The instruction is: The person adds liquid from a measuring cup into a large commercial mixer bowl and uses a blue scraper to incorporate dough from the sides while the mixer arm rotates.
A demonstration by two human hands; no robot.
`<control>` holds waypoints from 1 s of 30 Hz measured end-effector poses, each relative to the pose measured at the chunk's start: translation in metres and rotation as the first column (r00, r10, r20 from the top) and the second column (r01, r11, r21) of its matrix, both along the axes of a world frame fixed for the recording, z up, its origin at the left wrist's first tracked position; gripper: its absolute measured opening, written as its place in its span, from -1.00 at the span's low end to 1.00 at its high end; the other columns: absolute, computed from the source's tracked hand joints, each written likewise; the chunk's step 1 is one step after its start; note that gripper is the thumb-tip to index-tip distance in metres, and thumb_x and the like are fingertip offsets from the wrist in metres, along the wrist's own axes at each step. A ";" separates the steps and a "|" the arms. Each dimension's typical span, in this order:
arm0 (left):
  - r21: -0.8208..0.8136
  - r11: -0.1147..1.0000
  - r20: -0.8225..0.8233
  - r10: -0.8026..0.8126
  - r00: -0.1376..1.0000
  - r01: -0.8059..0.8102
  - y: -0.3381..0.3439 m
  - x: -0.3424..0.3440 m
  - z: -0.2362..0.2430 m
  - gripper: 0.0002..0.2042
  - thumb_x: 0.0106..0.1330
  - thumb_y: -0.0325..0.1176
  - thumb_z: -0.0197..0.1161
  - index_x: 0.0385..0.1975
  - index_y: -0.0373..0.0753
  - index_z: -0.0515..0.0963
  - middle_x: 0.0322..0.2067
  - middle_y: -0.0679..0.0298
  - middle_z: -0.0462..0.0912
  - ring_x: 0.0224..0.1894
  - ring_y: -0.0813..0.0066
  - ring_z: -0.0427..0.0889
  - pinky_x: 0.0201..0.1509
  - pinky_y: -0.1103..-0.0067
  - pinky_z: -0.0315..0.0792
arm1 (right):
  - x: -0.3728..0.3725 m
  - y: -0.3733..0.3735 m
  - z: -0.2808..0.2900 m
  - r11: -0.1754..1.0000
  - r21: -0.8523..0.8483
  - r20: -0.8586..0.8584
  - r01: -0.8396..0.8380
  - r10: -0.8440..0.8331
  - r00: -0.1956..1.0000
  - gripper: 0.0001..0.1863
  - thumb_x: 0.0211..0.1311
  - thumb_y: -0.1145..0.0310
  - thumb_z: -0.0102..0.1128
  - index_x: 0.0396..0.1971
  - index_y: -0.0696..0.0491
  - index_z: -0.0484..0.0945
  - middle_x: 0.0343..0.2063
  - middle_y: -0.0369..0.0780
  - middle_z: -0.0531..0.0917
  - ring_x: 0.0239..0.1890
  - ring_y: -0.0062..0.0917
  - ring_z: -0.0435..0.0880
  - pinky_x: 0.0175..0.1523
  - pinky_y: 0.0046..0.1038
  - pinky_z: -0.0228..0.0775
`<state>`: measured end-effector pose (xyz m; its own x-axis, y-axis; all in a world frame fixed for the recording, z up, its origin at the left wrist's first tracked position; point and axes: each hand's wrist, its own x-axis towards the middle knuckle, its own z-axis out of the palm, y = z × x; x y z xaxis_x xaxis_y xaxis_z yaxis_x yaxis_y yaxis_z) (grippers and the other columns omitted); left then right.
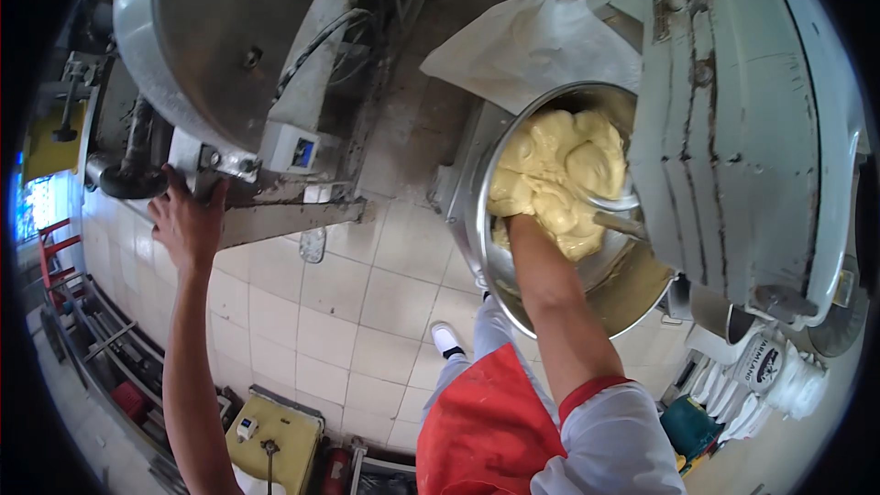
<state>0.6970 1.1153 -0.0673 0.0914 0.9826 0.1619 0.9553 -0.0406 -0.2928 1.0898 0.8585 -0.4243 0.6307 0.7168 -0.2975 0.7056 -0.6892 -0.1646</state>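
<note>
A large steel mixing bowl (pixel 649 295) stands under the mixer (pixel 733 82) on the right. Soft, pale yellow dough (pixel 541 160) lies in it in thick folds. My right hand (pixel 522 225) is sunk into the dough at the bowl's near left side, so its fingers are hidden. Beside it, a metal mixing arm (pixel 621 223) reaches into the dough. Far to the left, my left hand (pixel 188 220) rests against the metal bracket (pixel 194 163) of another machine, fingers spread, near a dark round knob (pixel 133 179).
The second machine's big steel drum (pixel 234 37) fills the upper left. A whitish sheet (pixel 532 46) hangs behind the bowl. A yellow-topped stand (pixel 275 431) is at the lower left. Stacked white bags (pixel 747 394) and a green container (pixel 687 426) sit at the lower right.
</note>
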 end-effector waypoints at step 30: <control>-0.071 0.997 0.035 0.041 0.999 -0.039 -0.006 0.001 0.015 -0.38 0.08 0.13 0.31 -0.02 -0.24 0.44 0.03 0.06 0.40 0.19 0.08 0.29 0.05 -0.03 0.29 | -0.083 -0.109 0.110 0.893 -0.124 -0.296 -0.432 0.383 0.875 -0.68 0.08 0.16 0.15 -0.23 0.03 0.62 -0.27 0.02 0.64 -0.16 -0.07 0.61 -0.05 -0.17 0.45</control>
<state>0.6984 1.1092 -0.0526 0.0472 0.9943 0.0953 0.9666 -0.0214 -0.2553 1.0068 0.7497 -0.3144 0.1776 0.8111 -0.5573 0.8799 -0.3845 -0.2792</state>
